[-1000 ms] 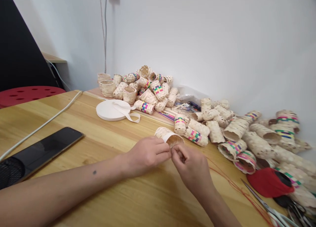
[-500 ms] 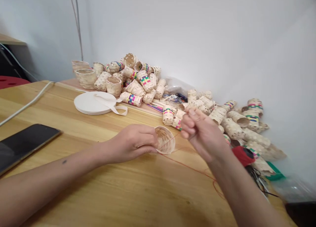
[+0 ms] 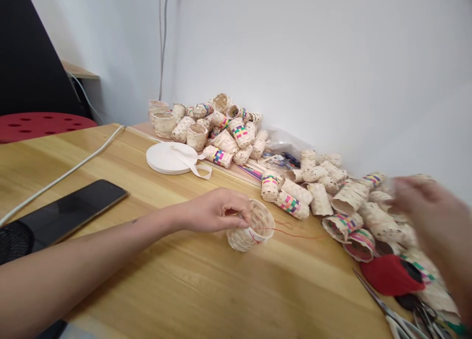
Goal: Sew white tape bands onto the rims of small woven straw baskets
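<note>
My left hand (image 3: 228, 211) is closed on the rim of a small woven bamboo basket (image 3: 241, 238), thumb outside and fingers over the edge. The basket tilts on the table with its mouth toward the upper right. A thin red thread (image 3: 295, 235) passes through the rim and trails off to the right, with a loose loop beside it. Far to the right, my right hand (image 3: 424, 206) is raised and blurred, fingertips pinched together. The thread stretches toward that hand, though its far end is lost in the blur.
Piled small woven baskets (image 3: 224, 142) line the wall. A roll of white ribbon (image 3: 171, 159) lies before them. Scissors (image 3: 383, 304) and a red-and-black object (image 3: 393, 275) sit at right; a phone (image 3: 73, 211) and white cable (image 3: 70, 169) at left. A red stool (image 3: 46, 125) stands behind.
My right hand has swung away from the basket, out to the right, drawing the thread. My left hand keeps hold of the rim, and the basket has turned. The view has shifted left.
</note>
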The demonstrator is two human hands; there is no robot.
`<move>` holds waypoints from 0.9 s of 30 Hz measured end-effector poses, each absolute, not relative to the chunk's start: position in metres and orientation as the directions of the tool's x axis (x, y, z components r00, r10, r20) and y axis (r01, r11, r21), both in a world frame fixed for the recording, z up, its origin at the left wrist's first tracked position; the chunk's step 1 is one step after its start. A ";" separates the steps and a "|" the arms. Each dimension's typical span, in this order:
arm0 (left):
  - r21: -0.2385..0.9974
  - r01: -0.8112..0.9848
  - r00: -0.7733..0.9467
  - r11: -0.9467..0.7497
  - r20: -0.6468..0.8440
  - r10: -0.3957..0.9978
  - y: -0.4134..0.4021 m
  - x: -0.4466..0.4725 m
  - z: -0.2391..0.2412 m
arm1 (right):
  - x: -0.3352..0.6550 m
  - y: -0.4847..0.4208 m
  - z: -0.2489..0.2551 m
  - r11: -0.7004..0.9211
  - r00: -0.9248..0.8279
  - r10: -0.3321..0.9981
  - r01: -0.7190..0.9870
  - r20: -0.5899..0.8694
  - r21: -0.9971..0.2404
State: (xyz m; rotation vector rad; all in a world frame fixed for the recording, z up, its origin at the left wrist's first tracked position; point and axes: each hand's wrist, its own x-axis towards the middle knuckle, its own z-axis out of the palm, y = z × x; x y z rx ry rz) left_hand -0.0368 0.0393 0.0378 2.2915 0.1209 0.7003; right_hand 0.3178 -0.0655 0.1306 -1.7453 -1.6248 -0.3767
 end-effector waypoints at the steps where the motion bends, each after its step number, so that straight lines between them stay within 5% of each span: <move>1: 0.672 -0.121 0.843 -0.730 0.458 0.282 0.039 -0.036 0.037 | 0.298 -0.064 0.119 -0.005 0.203 0.807 0.941 0.555 -0.337; 5: 0.650 -0.162 0.810 -0.742 0.517 0.276 0.039 -0.035 0.035 | 0.214 -0.057 0.084 0.228 -0.167 0.970 0.882 0.179 -0.413; 11: 0.545 -0.115 0.735 -0.830 0.609 0.298 0.038 -0.033 0.032 | 0.179 -0.048 0.079 0.336 -0.367 0.930 0.820 0.026 -0.463; 15: 0.512 -0.063 0.468 -0.857 0.774 0.427 0.036 -0.031 0.029 | 0.179 -0.042 0.082 0.439 -0.390 0.898 0.810 0.202 -0.388; 18: 0.665 -0.071 0.284 -0.744 0.728 0.624 0.034 -0.027 0.026 | 0.180 -0.041 0.083 0.496 -0.347 0.825 0.823 0.446 -0.277; 22: 0.896 -0.111 0.470 -0.431 0.429 0.771 0.028 -0.020 0.018 | 0.181 -0.045 0.086 0.523 -0.315 0.724 0.831 0.614 -0.190; 27: 0.969 -0.135 0.617 -0.209 0.247 0.747 0.020 -0.010 0.011 | 0.169 -0.052 0.085 0.464 -0.264 0.664 0.879 0.699 -0.109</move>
